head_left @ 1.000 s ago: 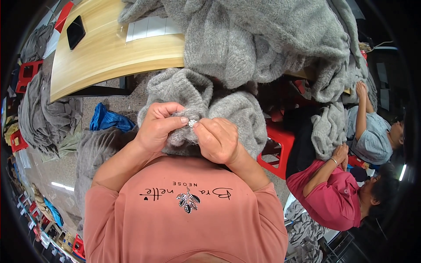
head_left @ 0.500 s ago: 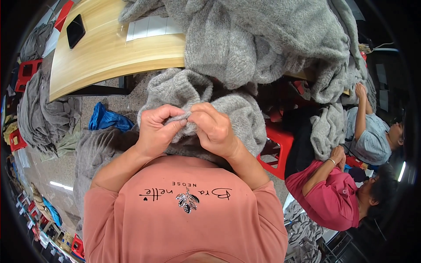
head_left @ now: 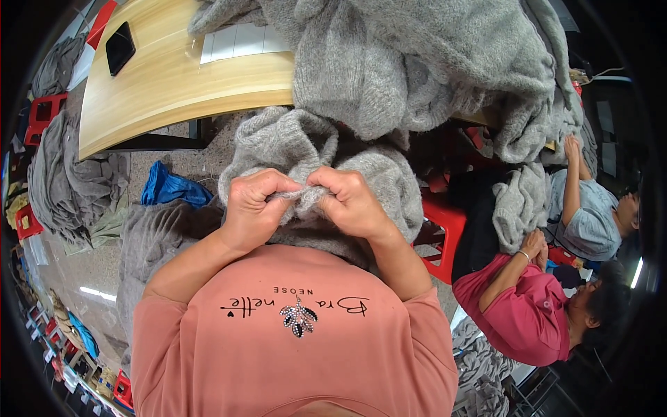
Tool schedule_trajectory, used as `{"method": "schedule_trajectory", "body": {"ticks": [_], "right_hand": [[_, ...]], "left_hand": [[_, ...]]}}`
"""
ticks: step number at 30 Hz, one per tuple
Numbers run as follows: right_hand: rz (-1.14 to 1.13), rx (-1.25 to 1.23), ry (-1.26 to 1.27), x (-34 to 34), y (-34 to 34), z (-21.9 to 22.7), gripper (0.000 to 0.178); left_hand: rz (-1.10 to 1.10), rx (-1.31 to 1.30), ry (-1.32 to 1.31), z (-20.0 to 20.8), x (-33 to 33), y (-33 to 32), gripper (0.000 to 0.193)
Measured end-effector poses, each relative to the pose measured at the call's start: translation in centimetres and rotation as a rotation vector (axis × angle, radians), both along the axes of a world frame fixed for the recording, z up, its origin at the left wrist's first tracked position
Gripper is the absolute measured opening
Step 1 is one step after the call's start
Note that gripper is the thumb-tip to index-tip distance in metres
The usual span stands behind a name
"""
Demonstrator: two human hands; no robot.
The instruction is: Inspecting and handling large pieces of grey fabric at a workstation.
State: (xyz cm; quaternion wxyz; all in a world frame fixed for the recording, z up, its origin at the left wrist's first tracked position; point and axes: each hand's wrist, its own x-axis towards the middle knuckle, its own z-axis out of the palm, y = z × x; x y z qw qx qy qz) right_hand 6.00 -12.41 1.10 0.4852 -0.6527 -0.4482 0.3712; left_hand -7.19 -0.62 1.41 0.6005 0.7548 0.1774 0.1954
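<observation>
A grey knitted garment (head_left: 379, 177) lies bunched up in front of my body, below the table's near edge. My left hand (head_left: 253, 208) pinches a bit of its knit between thumb and curled fingers. Close beside it, my right hand (head_left: 351, 201) grips the same fabric, thumb and forefinger pressed together. Between the two hands a short stretch of grey knit shows, with a loose fuzzy edge. Whether any small thing is tucked inside my fingers is hidden.
A wooden table (head_left: 187, 83) ahead bears a black phone (head_left: 120, 48), a white paper sheet (head_left: 243, 43) and a heap of grey knitwear (head_left: 431, 55). A red stool (head_left: 445, 229) stands at right, near two people working on grey knits. More knitwear (head_left: 66, 181) hangs at left.
My right hand has turned, its thumb now pressing the knit from below. The fingertips of both hands sit slightly farther apart, with more fabric showing between them.
</observation>
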Motion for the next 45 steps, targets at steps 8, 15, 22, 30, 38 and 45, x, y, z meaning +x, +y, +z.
{"method": "schedule_trajectory", "body": {"ticks": [8, 15, 22, 30, 38, 45], "right_hand": [[-0.235, 0.190, -0.377, -2.5, 0.4, -0.4, 0.018], [-0.343, 0.256, -0.514, -2.6, 1.9, -1.2, 0.014], [-0.355, 0.442, -0.541, -3.4, 2.0, -2.7, 0.012], [-0.531, 0.584, -0.642, -2.5, 0.4, -1.9, 0.012], [-0.453, 0.390, -0.595, -0.8, -1.4, -0.5, 0.019], [-0.232, 0.410, -0.293, -1.4, -0.7, -0.1, 0.020]], "left_hand": [[0.028, 0.544, -0.133, 0.4, 0.4, 0.3, 0.023], [0.006, 0.679, -0.268, -0.2, 0.3, 0.0, 0.027], [0.004, 0.574, -0.099, -0.5, -1.0, 0.4, 0.024], [-0.026, 0.206, 0.200, -0.7, 0.7, 0.8, 0.013], [0.325, 0.086, 0.041, -1.7, 0.0, 1.6, 0.017], [0.059, -0.038, 0.035, -0.2, 0.2, -0.8, 0.006]]}}
